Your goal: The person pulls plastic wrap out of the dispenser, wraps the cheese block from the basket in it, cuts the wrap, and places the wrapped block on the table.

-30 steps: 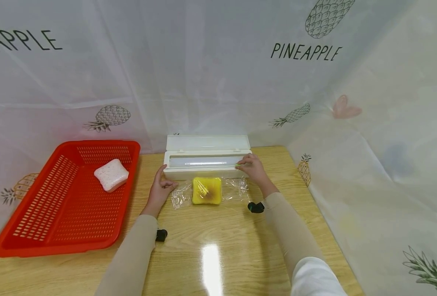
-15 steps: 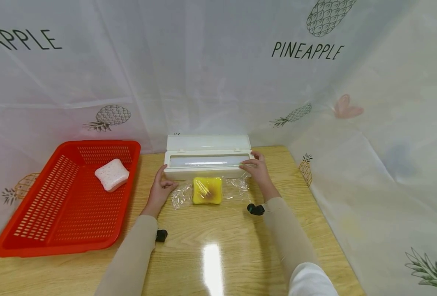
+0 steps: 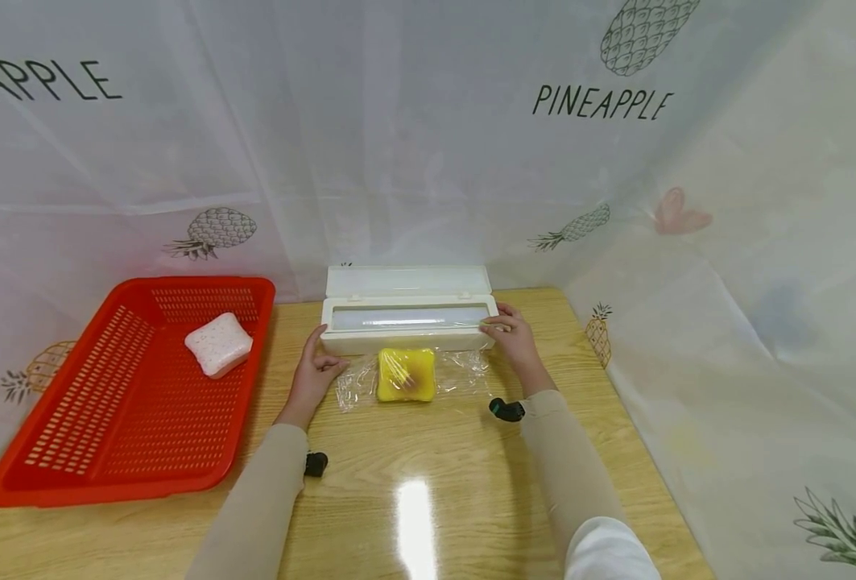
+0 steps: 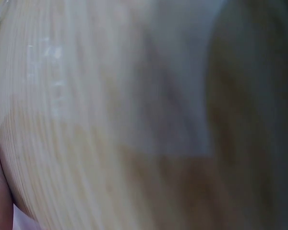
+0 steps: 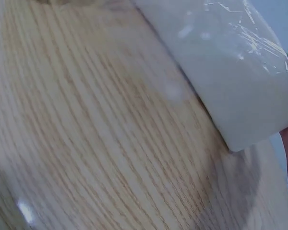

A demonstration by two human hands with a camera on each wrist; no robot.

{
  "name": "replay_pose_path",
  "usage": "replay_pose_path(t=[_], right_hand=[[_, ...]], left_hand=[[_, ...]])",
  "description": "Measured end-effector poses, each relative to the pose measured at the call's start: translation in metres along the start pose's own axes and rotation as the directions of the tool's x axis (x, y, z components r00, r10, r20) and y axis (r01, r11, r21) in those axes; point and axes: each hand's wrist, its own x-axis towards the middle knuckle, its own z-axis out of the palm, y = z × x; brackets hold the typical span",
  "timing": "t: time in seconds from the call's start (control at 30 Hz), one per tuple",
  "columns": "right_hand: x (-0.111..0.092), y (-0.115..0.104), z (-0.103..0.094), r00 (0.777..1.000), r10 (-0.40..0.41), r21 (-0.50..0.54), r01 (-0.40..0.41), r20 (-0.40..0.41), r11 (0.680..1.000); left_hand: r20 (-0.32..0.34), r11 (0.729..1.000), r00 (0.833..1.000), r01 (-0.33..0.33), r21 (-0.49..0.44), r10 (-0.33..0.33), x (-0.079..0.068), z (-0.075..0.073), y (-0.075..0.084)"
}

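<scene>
A white cling film dispenser (image 3: 407, 344) lies near the back of the table with its lid raised. In front of it, a yellow toast-shaped sponge (image 3: 406, 375), browned in the middle, sits under clear cling film (image 3: 462, 370). My left hand (image 3: 312, 380) rests a fingertip against the dispenser's left end, its thumb pointing toward the film. At the right end, my right hand (image 3: 513, 338) pinches a small slide cutter, mostly hidden by the fingers; a bit of green shows beside a fingertip in the right wrist view. The left wrist view is blurred, with part of the left hand (image 4: 0, 194) at its edge.
A red plastic basket (image 3: 174, 481) stands on the left, holding a pale speckled toast-shaped sponge (image 3: 219, 344). Pineapple-printed curtains (image 3: 413, 145) hang behind the wooden table (image 3: 355, 515) and along its right side.
My right hand has slid a little to the right along the dispenser's front edge, reaching its right end. My left hand, the yellow sponge and the basket have stayed in place.
</scene>
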Motion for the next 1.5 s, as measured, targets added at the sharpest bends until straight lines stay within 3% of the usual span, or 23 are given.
replay_pose_path(t=[0.17,0.33,0.5,0.7,0.8,0.97,1.07,1.17,1.3,1.37,1.5], right_hand=[[-0.001,0.001,-0.003,0.999,-0.046,0.079,0.045,0.005,0.996],[0.000,0.002,-0.010,1.000,0.006,0.071,-0.007,0.011,0.997],[-0.002,-0.006,-0.015,0.998,0.055,0.137,-0.061,0.043,0.989],[-0.005,-0.007,-0.012,0.997,0.074,0.200,-0.072,-0.003,0.977],[-0.010,-0.001,-0.009,0.993,0.108,0.272,-0.092,-0.043,0.958],[-0.027,0.001,-0.007,0.976,0.205,0.405,-0.159,-0.073,0.900],[-0.038,0.001,-0.007,0.964,0.266,0.398,-0.239,-0.013,0.886],[-0.049,-0.001,-0.008,0.950,0.296,0.364,-0.313,0.103,0.877],[-0.058,-0.006,-0.007,0.910,0.312,0.276,-0.384,0.273,0.881],[-0.059,-0.009,-0.006,0.885,0.330,0.232,-0.414,0.329,0.880],[-0.056,-0.013,0.002,0.834,0.376,0.190,-0.478,0.403,0.857]], left_hand=[[0.000,1.000,1.000,-0.004,0.002,0.004,0.000,0.000,-0.002],[-0.002,1.000,1.000,0.005,0.018,-0.005,0.000,0.001,-0.001],[-0.005,1.000,1.000,0.003,0.021,-0.002,0.000,0.000,0.003],[0.015,1.000,1.000,0.001,-0.009,-0.001,0.002,-0.002,-0.001],[0.014,0.999,1.000,0.008,-0.035,-0.008,0.000,-0.003,-0.002],[-0.003,0.986,0.997,0.079,-0.149,-0.080,-0.009,-0.003,0.002],[-0.007,0.963,0.994,0.108,-0.245,-0.113,-0.016,-0.001,0.007],[-0.004,0.939,0.991,0.129,-0.318,-0.137,-0.023,0.002,0.013],[0.004,0.906,0.984,0.165,-0.391,-0.177,-0.031,0.006,0.018],[0.016,0.902,0.981,0.182,-0.393,-0.191,-0.033,0.008,0.018],[0.069,0.918,0.978,0.210,-0.337,-0.198,-0.034,0.010,0.018]])
